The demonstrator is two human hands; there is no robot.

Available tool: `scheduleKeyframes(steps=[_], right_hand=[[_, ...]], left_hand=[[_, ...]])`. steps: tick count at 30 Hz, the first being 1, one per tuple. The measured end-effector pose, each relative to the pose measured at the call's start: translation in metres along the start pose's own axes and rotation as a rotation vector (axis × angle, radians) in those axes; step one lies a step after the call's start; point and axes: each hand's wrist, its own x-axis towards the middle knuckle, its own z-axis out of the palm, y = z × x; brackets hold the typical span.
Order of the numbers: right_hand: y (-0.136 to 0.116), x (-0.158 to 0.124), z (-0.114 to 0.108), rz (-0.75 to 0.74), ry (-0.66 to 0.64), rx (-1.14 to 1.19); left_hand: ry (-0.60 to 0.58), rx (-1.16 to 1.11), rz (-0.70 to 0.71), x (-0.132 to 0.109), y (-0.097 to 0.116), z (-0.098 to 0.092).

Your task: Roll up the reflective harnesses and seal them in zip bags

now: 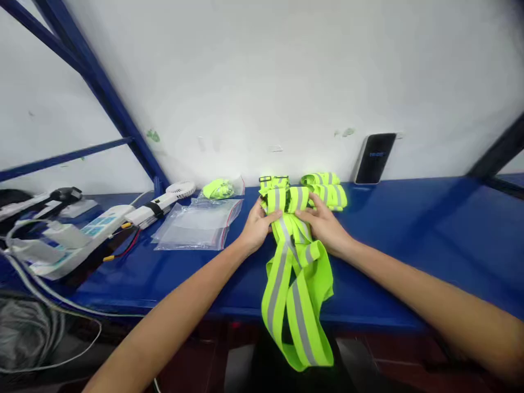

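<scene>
A neon yellow reflective vest made of straps [280, 273], with grey stripes, is held between my two hands over the front part of the blue table. My left hand [257, 224] grips its upper left side, thumb on top. On the upper right side, my right hand [325, 224] is closed with its thumb over the fabric. The upper part is folded into a flat bundle, while long strap loops hang past the table's front edge. Behind my hands lie rolled yellow reflective straps [333, 194] and another piece with a black buckle [266, 180].
Clear zip bags [196, 224] lie left of my hands, beside a bagged yellow bundle [219, 189]. Further left are a white handheld fan [180, 189], a power strip [90, 234] and cables. A phone [374, 158] leans on the wall. Blue frame bars [106, 103] rise at left.
</scene>
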Motion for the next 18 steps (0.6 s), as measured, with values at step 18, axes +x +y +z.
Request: scheduleKeyframes(steps=[18], right_hand=[[-0.001,-0.003,0.000,-0.004,-0.171,0.137]], left_hand=[[0.003,0.192,0.239,0.006,-0.004,-0.012]])
